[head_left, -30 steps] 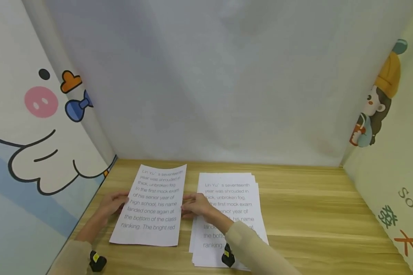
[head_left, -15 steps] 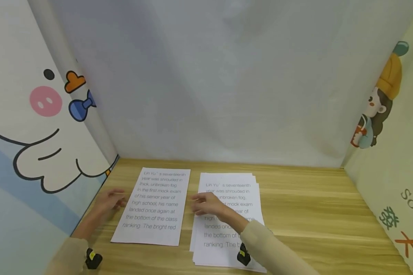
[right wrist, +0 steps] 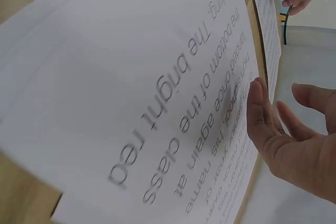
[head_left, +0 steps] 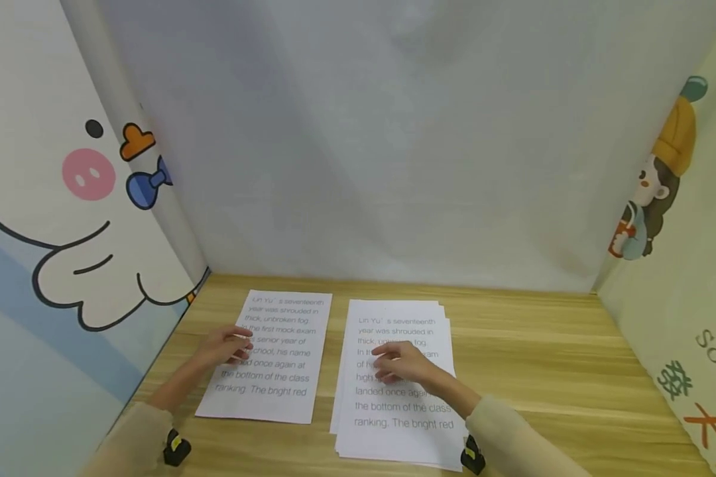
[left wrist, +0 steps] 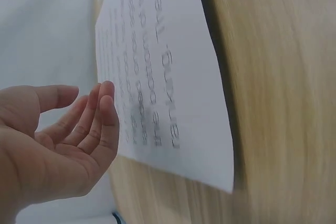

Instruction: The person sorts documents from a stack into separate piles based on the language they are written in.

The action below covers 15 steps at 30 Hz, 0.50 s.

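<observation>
A printed sheet of paper (head_left: 268, 391) lies on the left of the table. Over its left edge hovers my left hand (head_left: 223, 346), fingers loosely bent and holding nothing; the left wrist view shows a gap between thumb and fingers. To the right lies a stack of printed sheets (head_left: 394, 440), its lower sheets sticking out unevenly at the sides. My right hand (head_left: 402, 363) is above the middle of this stack, relaxed, with nothing between thumb and fingers. In the right wrist view the fingertips (right wrist: 256, 90) are over the printed lines, which carry a soft shadow.
The wooden table (head_left: 531, 371) extends to the right of the stack. A pale backdrop (head_left: 382, 165) rises behind it, with cartoon-printed panels on the left (head_left: 30, 199) and right (head_left: 680, 278). Each wrist carries a small black device with a yellow mark.
Both hands have let go of the left sheet, which now lies flat. The right hand has moved right over the stack; the left drew back, then moved right over the sheet's edge.
</observation>
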{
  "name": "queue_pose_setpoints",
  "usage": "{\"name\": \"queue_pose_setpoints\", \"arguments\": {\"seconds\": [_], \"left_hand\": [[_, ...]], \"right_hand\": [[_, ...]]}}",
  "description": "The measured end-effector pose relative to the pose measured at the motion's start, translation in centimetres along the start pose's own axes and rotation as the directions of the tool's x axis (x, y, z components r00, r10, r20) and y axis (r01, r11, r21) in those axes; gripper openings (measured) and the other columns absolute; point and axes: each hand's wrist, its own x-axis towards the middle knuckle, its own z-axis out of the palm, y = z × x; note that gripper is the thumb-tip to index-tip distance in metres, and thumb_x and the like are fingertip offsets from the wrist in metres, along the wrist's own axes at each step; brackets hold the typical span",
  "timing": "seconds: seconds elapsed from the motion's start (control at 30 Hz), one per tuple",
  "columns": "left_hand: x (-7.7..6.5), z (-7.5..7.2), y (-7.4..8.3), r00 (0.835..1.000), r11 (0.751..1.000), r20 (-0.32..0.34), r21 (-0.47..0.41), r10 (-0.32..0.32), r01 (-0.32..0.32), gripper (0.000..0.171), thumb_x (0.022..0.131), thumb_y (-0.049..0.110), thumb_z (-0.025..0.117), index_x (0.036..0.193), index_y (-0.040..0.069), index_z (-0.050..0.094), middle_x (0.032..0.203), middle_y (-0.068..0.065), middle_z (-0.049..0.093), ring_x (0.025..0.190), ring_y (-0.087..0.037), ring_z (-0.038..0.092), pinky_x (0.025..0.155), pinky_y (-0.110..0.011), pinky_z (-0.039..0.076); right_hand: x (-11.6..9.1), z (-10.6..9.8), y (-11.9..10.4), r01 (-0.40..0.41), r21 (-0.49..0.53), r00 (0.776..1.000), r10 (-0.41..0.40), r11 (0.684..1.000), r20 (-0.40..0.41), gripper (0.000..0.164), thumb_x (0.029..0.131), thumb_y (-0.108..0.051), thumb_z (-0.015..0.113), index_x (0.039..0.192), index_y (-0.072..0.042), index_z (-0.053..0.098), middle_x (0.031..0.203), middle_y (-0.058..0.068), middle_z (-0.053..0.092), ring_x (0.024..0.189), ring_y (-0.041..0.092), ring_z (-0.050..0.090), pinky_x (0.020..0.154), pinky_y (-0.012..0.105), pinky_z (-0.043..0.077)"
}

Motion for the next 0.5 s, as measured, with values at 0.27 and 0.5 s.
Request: {"name": "queue_pose_setpoints", "arguments": {"seconds": [0.27,0.5], "left_hand": [[-0.5,3.1,1.7,0.995,0.999,0.086,-0.020,0.040,-0.038,0.035,0.102,0.014,0.056,0.131,-0.005,0.060,0.109,-0.018,0.074,0.085,-0.018,0.070,0.077,-0.032,0.060],[-0.8,6.6,3.3,0.984,0.995,0.163,-0.074,0.076,-0.065,0.033,0.100,0.012,0.059,0.128,-0.004,0.063,0.102,-0.013,0.076,0.079,-0.015,0.071,0.073,-0.031,0.060]], "right_hand": [[-3.3,-4.0,2.5,-0.026,0.001,0.998,0.026,1.000,-0.064,0.039,0.099,-0.012,0.061,0.132,0.009,0.059,0.110,0.020,0.069,0.088,0.019,0.073,0.080,0.035,0.064],[-6.1,-7.9,4.6,-0.082,0.043,0.992,0.086,0.996,-0.089,0.046,0.101,-0.014,0.057,0.138,0.012,0.051,0.112,0.021,0.069,0.092,0.018,0.069,0.083,0.033,0.062]]}}
